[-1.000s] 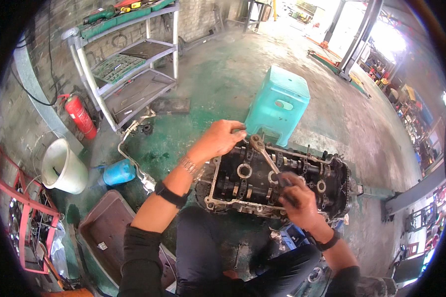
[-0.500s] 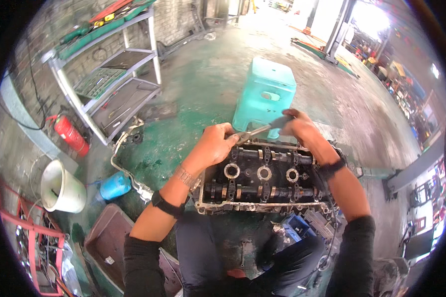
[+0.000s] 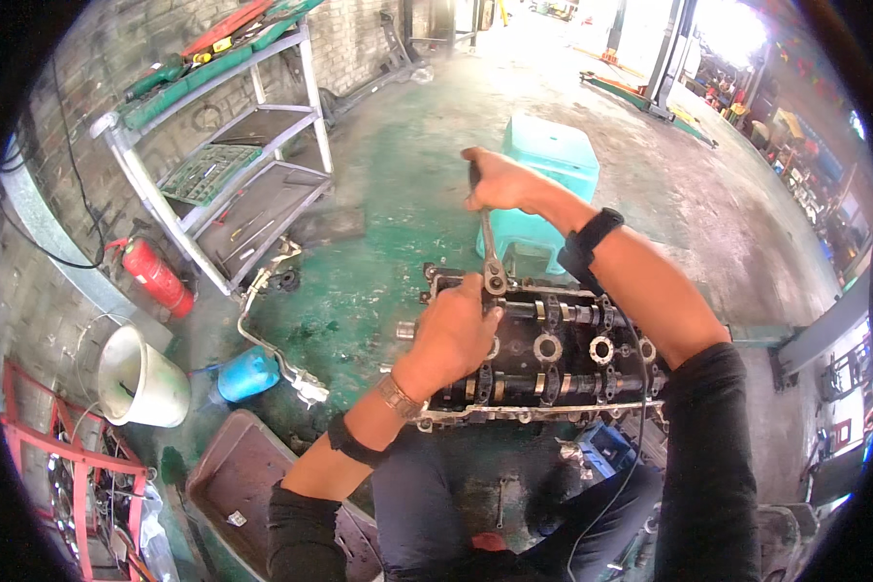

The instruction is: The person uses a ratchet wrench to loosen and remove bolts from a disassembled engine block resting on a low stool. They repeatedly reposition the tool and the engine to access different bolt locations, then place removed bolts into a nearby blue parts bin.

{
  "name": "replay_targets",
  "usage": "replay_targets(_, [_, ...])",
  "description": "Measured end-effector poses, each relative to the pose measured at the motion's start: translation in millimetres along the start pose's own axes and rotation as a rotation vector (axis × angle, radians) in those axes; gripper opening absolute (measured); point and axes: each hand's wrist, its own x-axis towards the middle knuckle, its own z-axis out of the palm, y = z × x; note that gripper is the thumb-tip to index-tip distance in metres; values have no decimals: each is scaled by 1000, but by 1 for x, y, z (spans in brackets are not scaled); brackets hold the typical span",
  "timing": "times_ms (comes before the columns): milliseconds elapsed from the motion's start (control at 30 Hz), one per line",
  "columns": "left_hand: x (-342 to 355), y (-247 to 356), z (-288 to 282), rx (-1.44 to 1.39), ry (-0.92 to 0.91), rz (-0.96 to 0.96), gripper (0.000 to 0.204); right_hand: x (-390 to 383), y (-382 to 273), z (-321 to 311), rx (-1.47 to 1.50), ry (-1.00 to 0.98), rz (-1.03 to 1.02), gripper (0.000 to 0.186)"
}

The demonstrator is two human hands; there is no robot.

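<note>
A cylinder head (image 3: 574,351) with two camshafts lies in front of me, its dark inside and pale round openings facing up. A ratchet wrench (image 3: 489,238) stands over its far left corner, the round head low and the handle pointing away from me. My right hand (image 3: 502,182) is closed around the far end of the dark handle. Pressed against the ratchet's head, my left hand (image 3: 446,335) is closed, with fingers and thumb curled around its lower part. Whatever sits beneath the ratchet's head is hidden by those fingers.
A turquoise plastic stool (image 3: 553,145) stands just beyond the cylinder head. At left are a tool rack (image 3: 204,218), a fire extinguisher (image 3: 155,276), a white bucket (image 3: 145,378), a blue container (image 3: 247,375) and a brown tray (image 3: 233,475). A blue box (image 3: 606,451) lies near my knee.
My right hand has swung the ratchet's handle from the right side to point away from me. My left hand has come lower and nearer on the cylinder head. The view has shifted slightly left.
</note>
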Motion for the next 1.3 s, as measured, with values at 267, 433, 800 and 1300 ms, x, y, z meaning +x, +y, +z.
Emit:
replay_targets(267, [-28, -21, -13, -69, -213, 104, 34, -33, -99, 47, -43, -263, -586, 47])
replay_targets(433, [-65, -71, -31, 14, -184, 120, 31, -105, -125, 84, -366, -240, -723, 29])
replay_targets(800, [-68, -82, -60, -317, -190, -184, 23, -268, -40, 72, -218, 253, -632, 25])
replay_targets(1300, [2, -32, -30, -325, -70, -129, 17, -254, 27, 46, -140, 213, 133, 50])
